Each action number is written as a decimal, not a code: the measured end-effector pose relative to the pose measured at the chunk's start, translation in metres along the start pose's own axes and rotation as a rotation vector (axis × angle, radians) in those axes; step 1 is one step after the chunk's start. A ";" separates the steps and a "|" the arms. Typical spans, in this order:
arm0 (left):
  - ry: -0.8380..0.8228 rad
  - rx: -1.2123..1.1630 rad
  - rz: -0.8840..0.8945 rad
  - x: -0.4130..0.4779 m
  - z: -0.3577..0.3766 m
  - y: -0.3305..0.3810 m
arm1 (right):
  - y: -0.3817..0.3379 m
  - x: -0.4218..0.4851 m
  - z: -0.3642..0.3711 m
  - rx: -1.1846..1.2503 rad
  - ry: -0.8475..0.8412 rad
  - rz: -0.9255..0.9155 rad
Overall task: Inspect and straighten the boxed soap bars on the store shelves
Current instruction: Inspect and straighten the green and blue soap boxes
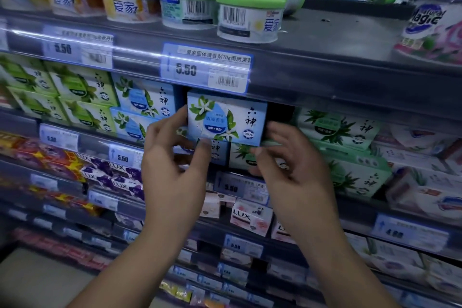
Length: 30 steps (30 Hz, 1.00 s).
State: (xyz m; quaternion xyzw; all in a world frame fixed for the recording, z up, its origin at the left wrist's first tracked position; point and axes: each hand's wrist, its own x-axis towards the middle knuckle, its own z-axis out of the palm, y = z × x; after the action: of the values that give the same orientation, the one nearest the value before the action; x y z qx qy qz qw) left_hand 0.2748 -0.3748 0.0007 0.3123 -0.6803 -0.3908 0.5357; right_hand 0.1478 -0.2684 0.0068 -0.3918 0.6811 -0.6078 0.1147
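Note:
A light blue soap box (226, 117) with white flowers sits on top of two other boxes in the middle shelf row, tilted slightly. My left hand (172, 157) holds its left edge, forefinger on the side and thumb at the bottom front. My right hand (287, 160) is at the box's lower right corner, with fingers beside the right edge and thumb just under it. Under the box stand a blue box (217, 152) and a green box (241, 155), partly hidden by my hands. More blue boxes (145, 100) are stacked to the left, and green aloe boxes (342, 130) to the right.
The shelf above (325, 65) overhangs the soap row and carries green-lidded tubs (247, 17) and a 5.50 price tag (205, 67). Green soap boxes (82, 87) fill the far left. LUX boxes (250, 217) and price rails line the shelves below. A dark gap (280, 112) lies right of the held box.

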 end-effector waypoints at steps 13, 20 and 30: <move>-0.146 -0.404 -0.245 -0.026 -0.004 0.013 | 0.004 -0.027 -0.044 0.168 -0.012 0.023; -0.139 -0.458 -0.304 -0.048 0.005 0.016 | 0.011 -0.042 -0.066 0.194 -0.025 0.022; -0.223 -0.370 -0.125 -0.074 0.012 0.031 | 0.024 -0.053 -0.089 0.155 -0.062 0.009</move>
State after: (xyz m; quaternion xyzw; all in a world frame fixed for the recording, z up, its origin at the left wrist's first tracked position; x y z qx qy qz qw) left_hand 0.2798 -0.2944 -0.0102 0.2054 -0.6312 -0.5735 0.4801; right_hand 0.1171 -0.1681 -0.0111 -0.3973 0.6298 -0.6460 0.1682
